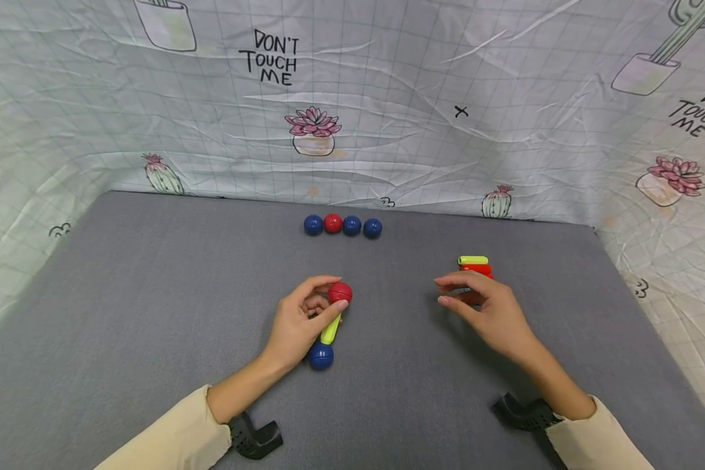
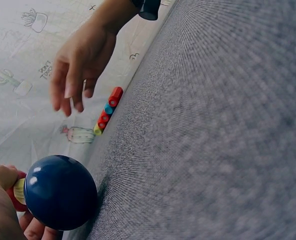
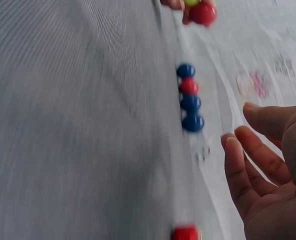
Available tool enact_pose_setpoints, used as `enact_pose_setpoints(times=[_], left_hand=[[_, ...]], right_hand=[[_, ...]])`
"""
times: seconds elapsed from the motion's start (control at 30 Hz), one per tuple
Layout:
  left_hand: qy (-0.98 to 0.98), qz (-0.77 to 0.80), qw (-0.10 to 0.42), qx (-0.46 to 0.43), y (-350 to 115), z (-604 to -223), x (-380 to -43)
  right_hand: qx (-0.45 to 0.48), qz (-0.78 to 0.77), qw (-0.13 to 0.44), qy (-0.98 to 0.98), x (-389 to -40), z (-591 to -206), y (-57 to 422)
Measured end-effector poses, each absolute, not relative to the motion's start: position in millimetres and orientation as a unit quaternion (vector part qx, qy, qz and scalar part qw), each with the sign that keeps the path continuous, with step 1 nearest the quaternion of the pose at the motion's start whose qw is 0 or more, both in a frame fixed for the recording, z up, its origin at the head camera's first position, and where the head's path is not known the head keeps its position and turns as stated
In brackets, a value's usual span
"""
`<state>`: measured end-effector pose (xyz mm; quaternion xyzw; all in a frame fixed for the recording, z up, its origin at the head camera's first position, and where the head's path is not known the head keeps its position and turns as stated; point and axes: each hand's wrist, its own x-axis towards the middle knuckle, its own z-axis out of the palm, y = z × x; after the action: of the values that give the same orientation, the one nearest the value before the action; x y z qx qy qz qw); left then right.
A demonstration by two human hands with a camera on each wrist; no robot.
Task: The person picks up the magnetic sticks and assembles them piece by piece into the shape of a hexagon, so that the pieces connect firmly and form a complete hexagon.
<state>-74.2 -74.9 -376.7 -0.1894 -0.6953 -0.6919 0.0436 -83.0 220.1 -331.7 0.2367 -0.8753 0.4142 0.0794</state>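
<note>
My left hand (image 1: 298, 320) pinches a red ball (image 1: 340, 293) between thumb and fingers. A yellow-green rod (image 1: 329, 331) joins that ball to a blue ball (image 1: 320, 356) at its near end. In the left wrist view the blue ball (image 2: 61, 192) looms large, hiding most of the rod. Over at the right, my right hand (image 1: 490, 313) hovers above the table, thumb and fingers parted with nothing between them. Beyond it lie a yellow-green rod (image 1: 473, 260) and a red rod (image 1: 476, 268), partly covered by the hand. The left wrist view shows a blue rod (image 2: 108, 108) among them.
Along the back of the grey table (image 1: 153, 274) sits a row of loose balls, mostly blue (image 1: 313, 225) with one red (image 1: 332, 223). A printed cloth (image 1: 388, 130) hangs behind and at the sides. Each wrist wears a black device (image 1: 255, 438).
</note>
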Motion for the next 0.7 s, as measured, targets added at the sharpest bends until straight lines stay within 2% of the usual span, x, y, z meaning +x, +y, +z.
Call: enact_pose_setpoints(times=[0.2,0.3,0.7], left_hand=[[-0.702,-0.686,0.051,-0.185,-74,-377,-75],[-0.705,-0.684,0.053,-0.182,-73,-377,-74],[-0.703,-0.687,0.053,-0.177,-73,-376,-74]], right_hand=[[0.194,0.387,0.094,-0.896,-89,-356,265],[0.186,0.385,0.103,-0.898,-86,-357,279],[0.153,0.366,0.105,-0.912,-90,-375,312]])
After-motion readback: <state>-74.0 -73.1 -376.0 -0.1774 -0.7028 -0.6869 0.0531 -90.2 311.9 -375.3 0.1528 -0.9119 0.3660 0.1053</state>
